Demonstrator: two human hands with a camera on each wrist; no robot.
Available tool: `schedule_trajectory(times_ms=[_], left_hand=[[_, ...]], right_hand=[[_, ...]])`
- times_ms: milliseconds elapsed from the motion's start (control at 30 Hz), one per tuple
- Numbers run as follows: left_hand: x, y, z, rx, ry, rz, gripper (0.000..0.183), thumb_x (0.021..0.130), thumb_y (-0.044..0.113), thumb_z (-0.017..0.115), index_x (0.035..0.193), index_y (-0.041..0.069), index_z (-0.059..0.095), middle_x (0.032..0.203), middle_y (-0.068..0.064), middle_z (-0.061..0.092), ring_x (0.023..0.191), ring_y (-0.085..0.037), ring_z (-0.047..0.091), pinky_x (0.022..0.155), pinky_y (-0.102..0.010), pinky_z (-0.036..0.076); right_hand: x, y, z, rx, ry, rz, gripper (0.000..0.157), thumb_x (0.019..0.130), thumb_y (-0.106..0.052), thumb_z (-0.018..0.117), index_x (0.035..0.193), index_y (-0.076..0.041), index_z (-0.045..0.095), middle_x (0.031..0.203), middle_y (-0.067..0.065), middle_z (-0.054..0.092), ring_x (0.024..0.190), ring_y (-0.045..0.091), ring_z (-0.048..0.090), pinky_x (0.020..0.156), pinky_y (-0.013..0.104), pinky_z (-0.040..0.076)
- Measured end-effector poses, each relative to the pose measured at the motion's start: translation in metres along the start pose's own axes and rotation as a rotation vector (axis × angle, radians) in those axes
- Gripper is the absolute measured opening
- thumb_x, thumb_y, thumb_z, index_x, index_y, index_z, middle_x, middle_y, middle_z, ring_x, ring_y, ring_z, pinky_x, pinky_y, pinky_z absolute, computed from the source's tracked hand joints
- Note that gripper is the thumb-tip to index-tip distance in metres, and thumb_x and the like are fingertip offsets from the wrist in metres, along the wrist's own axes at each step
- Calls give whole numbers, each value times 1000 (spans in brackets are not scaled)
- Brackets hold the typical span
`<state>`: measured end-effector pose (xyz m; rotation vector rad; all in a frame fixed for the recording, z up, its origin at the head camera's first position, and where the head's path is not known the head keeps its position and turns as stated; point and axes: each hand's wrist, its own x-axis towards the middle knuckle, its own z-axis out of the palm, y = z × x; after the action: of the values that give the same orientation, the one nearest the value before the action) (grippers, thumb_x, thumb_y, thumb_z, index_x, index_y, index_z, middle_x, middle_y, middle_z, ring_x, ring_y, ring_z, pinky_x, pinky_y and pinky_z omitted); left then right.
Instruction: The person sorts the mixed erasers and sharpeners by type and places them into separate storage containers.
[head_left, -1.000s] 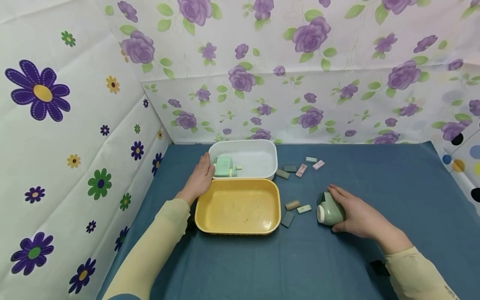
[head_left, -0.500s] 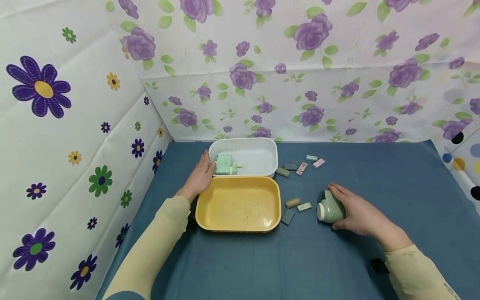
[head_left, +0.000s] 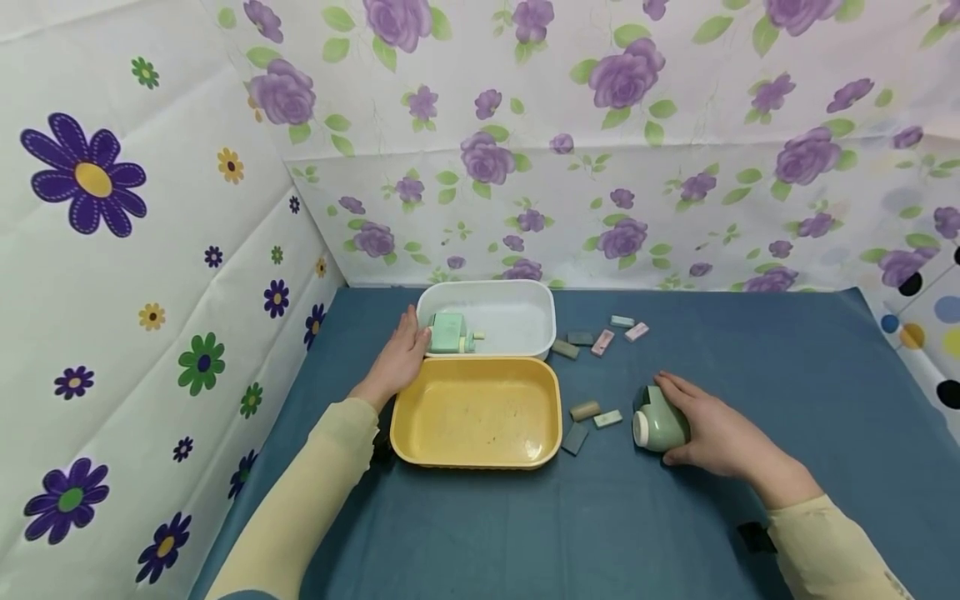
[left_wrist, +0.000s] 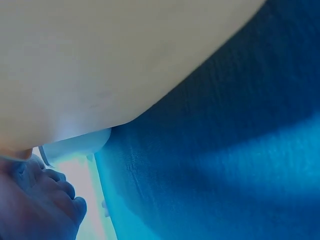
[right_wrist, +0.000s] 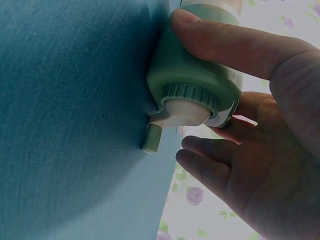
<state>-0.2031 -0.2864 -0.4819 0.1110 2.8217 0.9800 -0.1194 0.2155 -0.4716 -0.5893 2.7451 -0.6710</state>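
Note:
On the right, my right hand point(head_left: 716, 433) holds a dark green crank pencil sharpener point(head_left: 663, 427) that lies on its side on the blue cloth. The right wrist view shows thumb and fingers on either side of its body, with a ribbed collar, pale crank arm and small green knob point(right_wrist: 152, 138). My left hand point(head_left: 396, 357), fingers extended, rests against the left side of the white basin point(head_left: 517, 315) and the yellow basin's upper left corner. Inside the white basin sits a mint green crank sharpener point(head_left: 447, 332). The yellow basin point(head_left: 480, 417) stands directly in front, holding nothing.
Several small eraser-like blocks lie right of the basins: one group with pink blocks point(head_left: 603, 342) beside the white basin, another with a tan block point(head_left: 585, 410) beside the yellow one. Flower-printed sheets point(head_left: 487, 208) rise behind and to the left of the blue cloth point(head_left: 480, 533).

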Motion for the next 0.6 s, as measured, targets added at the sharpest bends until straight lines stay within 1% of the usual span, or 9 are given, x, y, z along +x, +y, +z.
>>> schedule_trajectory(times_ms=[200, 300, 400, 500, 600], left_hand=[[-2, -1, -2, -14, 13, 24, 74, 119, 46, 24, 170, 3, -7, 178, -21, -5, 163, -42, -2, 131, -61, 4], [-2, -4, -3, 12, 9, 51, 72, 119, 43, 23, 170, 1, -4, 178, -20, -5, 164, -41, -3, 131, -60, 4], [-3, -5, -3, 29, 11, 71, 68, 120, 38, 25, 170, -1, 0, 179, -18, -3, 164, -37, -3, 132, -59, 5], [-4, -6, -4, 31, 14, 78, 65, 120, 32, 27, 170, -2, 2, 179, -17, -2, 165, -34, -4, 132, -58, 5], [-4, -5, -3, 31, 11, 73, 64, 120, 31, 27, 170, -1, 1, 179, -15, -3, 165, -33, -5, 132, -58, 4]], right_hand=[[1, 2, 0, 6, -7, 6, 115, 77, -19, 99, 167, 1, 30, 169, 29, 29, 143, 57, 43, 100, 68, 51], [1, 2, 0, 4, -8, 4, 115, 77, -19, 99, 167, 1, 31, 169, 30, 29, 143, 58, 42, 100, 68, 51], [2, 2, -1, 1, -6, 0, 115, 77, -19, 99, 167, 2, 31, 169, 30, 29, 143, 58, 42, 101, 68, 51], [2, 2, -1, 2, -6, -2, 115, 77, -19, 99, 167, 2, 31, 169, 30, 29, 143, 58, 42, 101, 68, 51], [2, 2, -1, 4, -10, -2, 114, 78, -20, 99, 167, 2, 31, 169, 30, 29, 143, 58, 42, 101, 68, 51]])
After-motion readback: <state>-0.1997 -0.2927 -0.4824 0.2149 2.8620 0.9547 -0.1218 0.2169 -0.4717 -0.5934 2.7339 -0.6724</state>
